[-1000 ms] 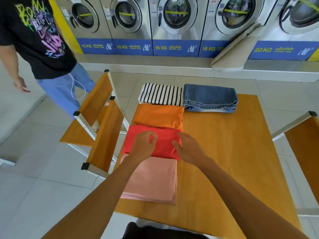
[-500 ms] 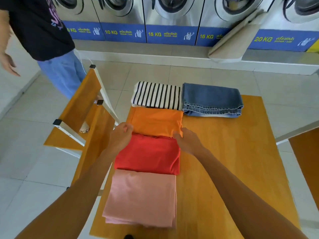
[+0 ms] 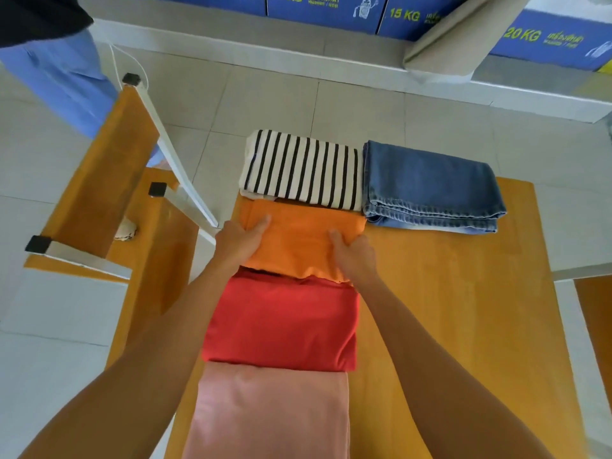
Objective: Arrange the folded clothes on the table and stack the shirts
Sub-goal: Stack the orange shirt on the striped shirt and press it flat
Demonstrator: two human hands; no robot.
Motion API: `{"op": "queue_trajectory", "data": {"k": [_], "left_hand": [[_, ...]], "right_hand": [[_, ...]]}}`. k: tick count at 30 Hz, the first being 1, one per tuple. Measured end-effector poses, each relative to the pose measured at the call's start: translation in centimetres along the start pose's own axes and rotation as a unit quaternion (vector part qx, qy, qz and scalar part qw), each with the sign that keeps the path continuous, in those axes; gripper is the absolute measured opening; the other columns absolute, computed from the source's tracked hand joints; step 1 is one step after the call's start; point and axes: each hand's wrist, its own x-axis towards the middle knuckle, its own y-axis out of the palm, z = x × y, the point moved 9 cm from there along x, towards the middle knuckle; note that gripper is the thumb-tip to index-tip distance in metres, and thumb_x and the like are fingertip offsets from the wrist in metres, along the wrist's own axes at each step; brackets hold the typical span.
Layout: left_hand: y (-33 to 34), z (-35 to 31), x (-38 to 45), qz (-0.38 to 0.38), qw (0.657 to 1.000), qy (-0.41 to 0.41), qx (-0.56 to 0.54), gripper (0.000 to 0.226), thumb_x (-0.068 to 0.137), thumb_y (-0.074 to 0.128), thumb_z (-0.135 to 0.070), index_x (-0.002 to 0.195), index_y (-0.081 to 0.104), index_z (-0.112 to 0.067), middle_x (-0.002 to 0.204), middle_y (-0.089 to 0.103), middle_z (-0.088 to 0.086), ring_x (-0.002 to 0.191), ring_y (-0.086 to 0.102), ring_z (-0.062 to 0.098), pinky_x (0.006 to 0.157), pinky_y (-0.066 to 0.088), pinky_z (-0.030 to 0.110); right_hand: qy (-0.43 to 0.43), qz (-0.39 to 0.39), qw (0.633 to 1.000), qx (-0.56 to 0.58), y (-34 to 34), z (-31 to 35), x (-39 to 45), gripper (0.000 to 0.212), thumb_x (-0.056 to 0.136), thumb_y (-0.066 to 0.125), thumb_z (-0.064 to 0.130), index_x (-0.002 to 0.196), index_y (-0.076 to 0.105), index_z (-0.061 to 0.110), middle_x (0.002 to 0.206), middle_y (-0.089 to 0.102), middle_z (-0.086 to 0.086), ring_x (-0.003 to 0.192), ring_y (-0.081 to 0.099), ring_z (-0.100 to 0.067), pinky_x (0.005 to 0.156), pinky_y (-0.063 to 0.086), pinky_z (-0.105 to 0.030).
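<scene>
Folded clothes lie in a column along the left side of the wooden table. Nearest me is a pink shirt, then a red shirt, then an orange shirt, then a black-and-white striped shirt at the far edge. Folded blue jeans sit to the right of the striped shirt. My left hand grips the orange shirt's left edge, thumb on top. My right hand grips its right edge. The orange shirt's near edge overlaps the red shirt.
Two wooden chairs with white frames stand close to the table's left side. Another person in blue trousers stands at the far left. Washing machines with blue panels line the back. A chair edge shows at right.
My hands moved forward from the red shirt to the orange shirt and took hold of its two sides. The camera tilted down and closer to the table.
</scene>
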Motion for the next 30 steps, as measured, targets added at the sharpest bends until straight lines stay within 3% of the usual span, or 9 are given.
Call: {"op": "queue_trajectory", "data": {"k": [3,8,11,14,17,21,26,30], "left_hand": [[0.3,0.3,0.8,0.042,0.999,0.001,-0.004,0.085,0.077,0.053,-0.076,0.137,0.047,-0.016,0.129,0.058,0.007,0.113,0.057,0.028,0.078,0.041,0.033],[-0.3,0.2,0.6,0.042,0.999,0.034,-0.005,0.079,0.078,0.045,-0.08,0.126,0.054,-0.018,0.109,0.061,-0.002,0.095,0.057,0.018,0.078,0.045,0.033],[-1.3,-0.1,0.2,0.024,0.998,0.053,-0.015,0.067,0.079,0.042,-0.081,0.11,0.055,-0.024,0.095,0.061,-0.008,0.088,0.059,0.013,0.078,0.05,0.035],[-2.7,-1.5,0.2,0.015,0.997,0.08,-0.014,0.063,0.082,0.044,-0.076,0.112,0.054,-0.021,0.107,0.062,0.0,0.096,0.06,0.019,0.083,0.052,0.04],[-4.6,-3.8,0.1,-0.01,0.993,0.114,-0.032,0.061,0.084,0.047,-0.072,0.119,0.052,-0.022,0.107,0.06,-0.006,0.094,0.06,0.015,0.074,0.049,0.03],[-6.7,-8.4,0.4,-0.036,0.983,0.165,-0.076,0.056,0.084,0.047,-0.072,0.114,0.053,-0.025,0.101,0.061,-0.012,0.088,0.06,0.004,0.064,0.047,0.024],[-7.7,-14.2,3.7,-0.07,0.972,0.209,-0.078,0.061,0.084,0.045,-0.074,0.116,0.054,-0.023,0.108,0.061,-0.007,0.091,0.061,0.011,0.071,0.048,0.026],[-5.8,-14.0,8.1,-0.067,0.982,0.175,-0.018,0.061,0.09,0.047,-0.064,0.123,0.054,-0.013,0.118,0.06,0.004,0.1,0.058,0.021,0.075,0.045,0.027]], "right_hand": [[-0.026,-0.018,0.999,-0.029,0.6,0.1,0.3,0.037,0.096,0.048,0.046,0.083,0.058,0.013,0.083,0.066,-0.007,0.083,0.065,-0.027,0.074,0.054,-0.043],[-0.111,-0.069,0.991,0.015,0.5,1.3,-0.9,0.026,0.099,0.049,0.04,0.106,0.058,0.017,0.088,0.063,0.009,0.076,0.059,-0.004,0.059,0.043,-0.017],[-0.082,-0.038,0.993,0.076,1.2,0.6,-0.7,0.025,0.099,0.051,0.04,0.115,0.056,0.021,0.101,0.065,0.009,0.089,0.063,-0.008,0.07,0.049,-0.023],[-0.084,-0.021,0.987,0.138,0.4,1.3,-0.4,0.012,0.098,0.055,0.04,0.109,0.054,0.034,0.101,0.064,0.018,0.09,0.062,0.0,0.069,0.048,-0.018],[-0.102,-0.027,0.979,0.176,-1.7,3.5,-0.1,0.017,0.095,0.059,0.044,0.107,0.055,0.034,0.101,0.065,0.017,0.085,0.064,0.003,0.072,0.052,-0.023],[-0.141,-0.05,0.97,0.19,-4.8,7.5,0.8,0.014,0.093,0.06,0.049,0.101,0.056,0.039,0.097,0.066,0.018,0.079,0.061,0.015,0.063,0.046,-0.015],[-0.155,-0.08,0.966,0.19,-7.2,12.1,4.8,0.03,0.09,0.065,0.046,0.113,0.06,0.027,0.101,0.067,0.014,0.088,0.064,-0.002,0.071,0.049,-0.025],[-0.113,-0.067,0.985,0.115,-5.5,12.4,8.8,0.043,0.092,0.064,0.041,0.124,0.053,0.014,0.107,0.061,0.004,0.09,0.059,-0.015,0.066,0.043,-0.026]]}}
